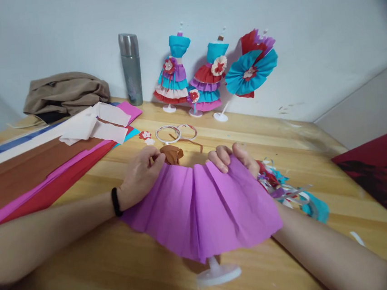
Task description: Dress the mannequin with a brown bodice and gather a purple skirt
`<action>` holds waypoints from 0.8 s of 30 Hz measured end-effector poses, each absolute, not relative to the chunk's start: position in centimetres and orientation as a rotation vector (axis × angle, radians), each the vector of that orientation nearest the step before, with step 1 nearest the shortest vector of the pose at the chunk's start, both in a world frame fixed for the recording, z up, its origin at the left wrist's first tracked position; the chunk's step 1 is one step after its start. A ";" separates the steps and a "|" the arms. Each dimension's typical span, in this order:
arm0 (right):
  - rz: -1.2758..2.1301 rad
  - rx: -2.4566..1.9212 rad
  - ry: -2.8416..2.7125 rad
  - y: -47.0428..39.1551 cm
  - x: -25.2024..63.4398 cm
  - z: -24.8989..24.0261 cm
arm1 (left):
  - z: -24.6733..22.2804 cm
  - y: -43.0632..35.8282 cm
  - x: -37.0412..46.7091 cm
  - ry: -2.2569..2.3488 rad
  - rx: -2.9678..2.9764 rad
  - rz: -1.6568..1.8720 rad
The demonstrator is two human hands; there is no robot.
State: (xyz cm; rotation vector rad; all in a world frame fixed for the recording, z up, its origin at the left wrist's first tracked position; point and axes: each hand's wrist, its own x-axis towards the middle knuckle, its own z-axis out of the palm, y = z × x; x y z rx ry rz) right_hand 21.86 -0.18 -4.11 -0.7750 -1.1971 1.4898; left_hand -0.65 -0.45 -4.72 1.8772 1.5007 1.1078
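Note:
A pleated purple crepe-paper skirt spreads between my hands near the front of the table. My left hand pinches its upper left edge, beside a piece of brown crepe paper. At the upper right edge my right hand grips the paper, fingers in front and the rest partly behind it. Below the hem shows the round white base of a small stand; the skirt hides the part above. Whether the brown paper is fixed to that stand, I cannot tell.
Along the wall are three small stands with colourful paper dresses and a grey flask. Crepe-paper sheets and a brown cloth lie left. White rings rest behind my hands, paper scraps right.

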 end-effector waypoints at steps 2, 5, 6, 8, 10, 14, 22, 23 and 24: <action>1.521 -0.770 -1.176 -0.4 21.6 -4.4 | -4.8 -0.1 -0.5 1.488 1.780 1.111; 1.541 -0.797 -1.148 -0.6 21.1 -4.4 | -4.5 0.2 -0.5 1.455 1.671 1.134; 1.538 -0.810 -1.147 -0.7 20.9 -4.4 | -4.4 0.2 -0.5 1.444 1.656 1.140; 1.515 -0.823 -1.150 -0.8 20.7 -4.4 | -4.0 0.2 -0.4 1.433 1.645 1.150; 1.496 -0.817 -1.147 -0.9 20.6 -4.4 | -3.7 0.2 -0.5 1.445 1.647 1.155; 1.520 -0.803 -1.110 -0.9 20.7 -4.3 | -3.4 0.6 -0.9 1.470 1.579 1.091; 1.562 -0.750 -1.131 -0.2 20.9 -4.9 | -3.1 1.8 -1.8 1.453 1.349 0.884; 1.569 -0.750 -1.134 -0.2 21.0 -5.0 | -3.1 1.9 -1.7 1.455 1.344 0.887; 1.573 -0.757 -1.141 -0.2 21.0 -5.1 | -3.1 2.0 -1.7 1.457 1.344 0.890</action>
